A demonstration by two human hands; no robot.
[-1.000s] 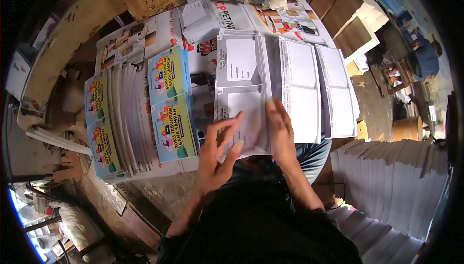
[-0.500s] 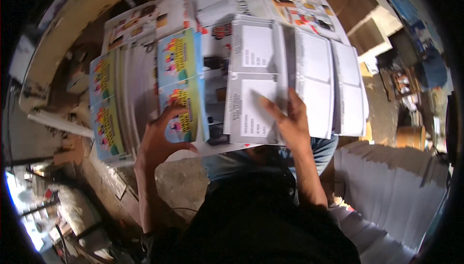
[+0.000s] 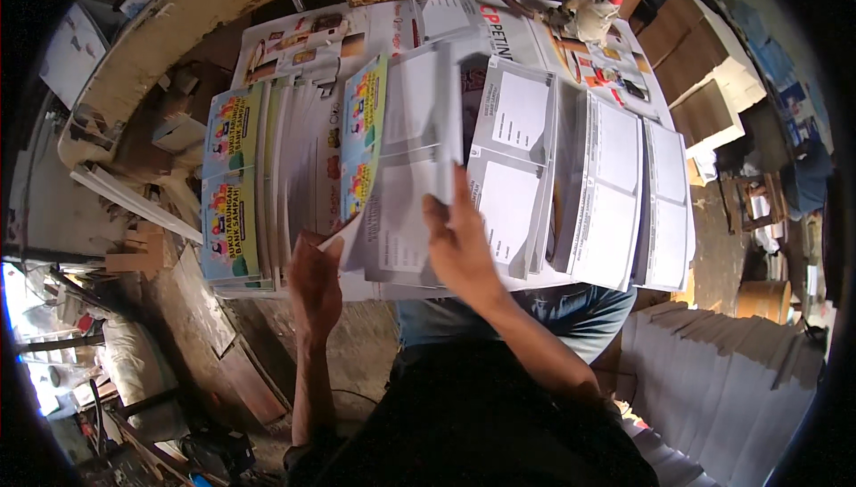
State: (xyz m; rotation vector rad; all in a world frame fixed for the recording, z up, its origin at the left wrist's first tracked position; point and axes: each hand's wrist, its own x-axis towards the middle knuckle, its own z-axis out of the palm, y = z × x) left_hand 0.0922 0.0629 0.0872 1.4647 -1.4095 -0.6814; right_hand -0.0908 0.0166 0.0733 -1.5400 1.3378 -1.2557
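My left hand [image 3: 316,286] is closed at the lower left corner of a colourful cover sheet [image 3: 362,117], whose corner curls up there. My right hand [image 3: 464,260] grips the right edge of a grey-bordered printed sheet [image 3: 401,233], thumb on top. That sheet lies tilted over the cover sheet and hides its right part. Just right of this hand is a pile of similar printed sheets [image 3: 508,175]. At the left of the table stands a fanned stack of cover sheets [image 3: 234,193].
Two more piles of white printed sheets, one nearer [image 3: 606,193] and one at the table's right edge [image 3: 667,202], lie on the poster-covered table [image 3: 303,45]. Tall paper stacks [image 3: 722,362] stand at the lower right. A wooden box [image 3: 713,112] is at the far right.
My right hand has moved left, carrying a printed sheet from its pile onto the cover sheets. The left hand, open before, has closed at the cover sheet's corner. The view has shifted.
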